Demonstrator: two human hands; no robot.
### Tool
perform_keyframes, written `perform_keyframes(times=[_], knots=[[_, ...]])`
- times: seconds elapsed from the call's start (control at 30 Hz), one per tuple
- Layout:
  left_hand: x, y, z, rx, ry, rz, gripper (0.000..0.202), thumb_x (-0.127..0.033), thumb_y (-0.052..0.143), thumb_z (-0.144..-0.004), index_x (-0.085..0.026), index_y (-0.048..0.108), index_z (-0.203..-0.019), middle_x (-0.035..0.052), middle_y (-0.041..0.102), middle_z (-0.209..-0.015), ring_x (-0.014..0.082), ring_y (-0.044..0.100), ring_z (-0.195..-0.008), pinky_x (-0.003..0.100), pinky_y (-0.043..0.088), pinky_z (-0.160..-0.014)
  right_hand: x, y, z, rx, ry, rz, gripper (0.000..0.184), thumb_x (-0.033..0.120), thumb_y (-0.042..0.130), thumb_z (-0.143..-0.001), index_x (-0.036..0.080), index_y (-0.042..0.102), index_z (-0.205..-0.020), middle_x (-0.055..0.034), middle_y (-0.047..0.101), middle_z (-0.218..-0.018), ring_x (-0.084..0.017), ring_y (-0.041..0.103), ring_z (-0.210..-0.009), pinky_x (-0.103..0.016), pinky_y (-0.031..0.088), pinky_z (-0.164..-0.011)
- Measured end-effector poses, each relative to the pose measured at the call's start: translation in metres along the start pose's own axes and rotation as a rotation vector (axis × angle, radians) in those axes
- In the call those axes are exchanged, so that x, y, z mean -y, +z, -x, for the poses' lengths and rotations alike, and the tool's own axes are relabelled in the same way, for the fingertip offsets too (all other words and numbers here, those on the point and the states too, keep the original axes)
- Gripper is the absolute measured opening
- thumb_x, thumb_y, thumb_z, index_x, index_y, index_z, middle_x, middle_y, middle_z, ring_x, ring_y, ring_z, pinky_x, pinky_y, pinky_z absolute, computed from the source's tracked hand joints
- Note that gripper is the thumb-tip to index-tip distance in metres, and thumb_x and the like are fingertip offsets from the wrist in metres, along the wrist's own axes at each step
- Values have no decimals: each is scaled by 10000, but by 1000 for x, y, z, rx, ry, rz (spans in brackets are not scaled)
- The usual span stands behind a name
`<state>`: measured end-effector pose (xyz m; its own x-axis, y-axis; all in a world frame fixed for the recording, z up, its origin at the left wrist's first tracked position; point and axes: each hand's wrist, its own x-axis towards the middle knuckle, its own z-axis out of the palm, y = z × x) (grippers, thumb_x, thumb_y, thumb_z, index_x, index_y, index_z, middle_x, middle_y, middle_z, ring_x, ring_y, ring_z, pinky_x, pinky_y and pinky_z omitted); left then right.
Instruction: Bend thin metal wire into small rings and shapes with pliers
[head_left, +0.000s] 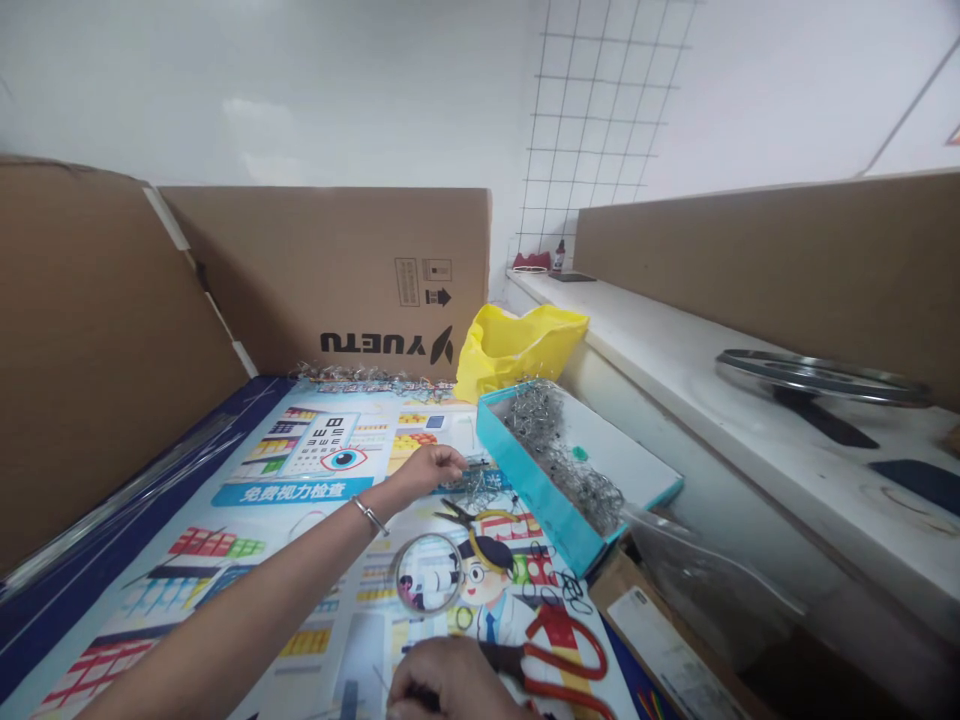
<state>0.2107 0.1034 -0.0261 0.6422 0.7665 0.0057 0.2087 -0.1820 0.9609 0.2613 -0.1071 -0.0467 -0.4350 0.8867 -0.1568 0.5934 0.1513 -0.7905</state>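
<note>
My left hand [436, 468], a bracelet at its wrist, reaches over the printed mat with thumb and fingers pinched together. Its fingertips are beside a small heap of thin wire pieces [480, 488]; what they grip is too small to make out. At the bottom edge my right hand [454, 678] is closed, and anything in it is hidden. Red-handled scissors [566, 665] lie just right of it. Between the hands are small yellow-handled pliers [466, 516] and a round, clear, rimmed disc [429, 573]. The teal box [517, 490] to the right holds tangled wire pieces [566, 460].
Behind the teal box is a yellow plastic bag [517, 345]. Cardboard panels [322, 270] border the mat at the back and left. On the right, a white ledge [660, 350] carries a round glass lid [817, 375]. Below it are a clear bag [697, 560] and a carton [667, 650].
</note>
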Motion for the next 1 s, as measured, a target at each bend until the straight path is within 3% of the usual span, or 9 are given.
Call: perform_keyframes(times=[0.2, 0.5, 0.73, 0.9, 1.0], knots=[[-9, -1, -1, -67, 50, 30, 198, -264, 655, -666, -162, 696, -831, 24, 688, -813, 151, 605, -755, 254, 447, -712, 1, -1, -1, 51, 19, 18, 200, 223, 601, -761, 200, 738, -905, 7, 724, -827, -86, 604, -672, -120, 369, -576], [-5, 5, -6, -61, 52, -26, 192, -275, 656, -655, -146, 688, -793, 27, 686, -733, 160, 609, -698, 269, 460, -672, 3, -1, 2, -13, -10, 5, 207, 236, 588, -763, 163, 727, -898, -26, 720, -816, -105, 615, -683, -140, 379, -579], [-12, 12, -28, -102, 85, -148, 95, -194, 651, -637, -159, 673, -722, 11, 680, -739, 159, 608, -720, 258, 461, -683, -10, 8, 1, -89, -104, -2, 178, 188, 607, -737, 155, 719, -872, -17, 717, -789, -97, 615, -682, -134, 373, -584], [-11, 26, -38, -102, 83, -192, 219, -199, 595, -702, -152, 648, -909, 10, 669, -721, 138, 598, -622, 241, 470, -590, -8, 7, 3, -94, -102, -7, 155, 207, 609, -751, 168, 703, -868, -4, 714, -801, -96, 614, -699, -133, 378, -601], [-12, 22, -31, -114, 103, -246, 281, -193, 575, -716, -161, 634, -989, 18, 673, -772, 142, 602, -668, 244, 473, -621, -7, 7, 3, -74, -87, -7, 145, 214, 613, -756, 178, 705, -861, 2, 713, -806, -94, 609, -694, -136, 377, -602]])
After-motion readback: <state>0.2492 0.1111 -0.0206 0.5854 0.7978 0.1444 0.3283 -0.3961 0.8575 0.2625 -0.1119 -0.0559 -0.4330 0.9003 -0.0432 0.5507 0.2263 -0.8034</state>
